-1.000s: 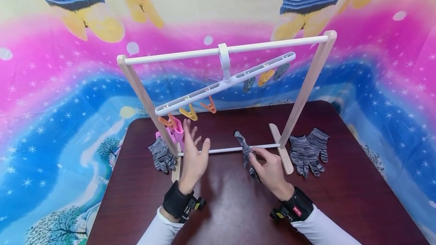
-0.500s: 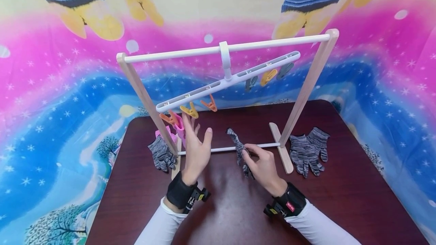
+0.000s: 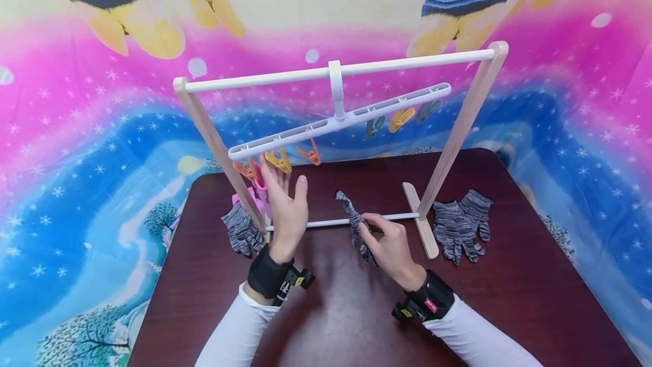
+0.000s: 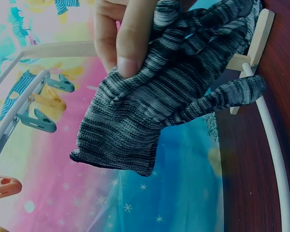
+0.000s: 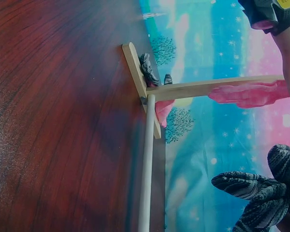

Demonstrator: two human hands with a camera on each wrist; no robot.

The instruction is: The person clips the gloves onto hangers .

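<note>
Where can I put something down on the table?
The dark-red wooden table is bare between the left white sleeve and right white sleeve. There's more room right of the right sleeve, in front of the grey-striped knit gloves. It's crowded by the left pale wooden post: another grey-striped knit glove, pink hanging cloth and the person's left hand are there.

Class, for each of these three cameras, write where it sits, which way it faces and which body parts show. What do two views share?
Head: worn on the head, facing forward and down at the rack; left hand, right hand, wristbands and sleeves show.
Left wrist: worn there, facing the rack's right side; the right hand's fingers show, pinching a striped glove.
Right wrist: worn there, facing the rack's left post and a pink glove; part of the left hand shows at upper right.
Shared: both wrist views show the pinched glove.
</note>
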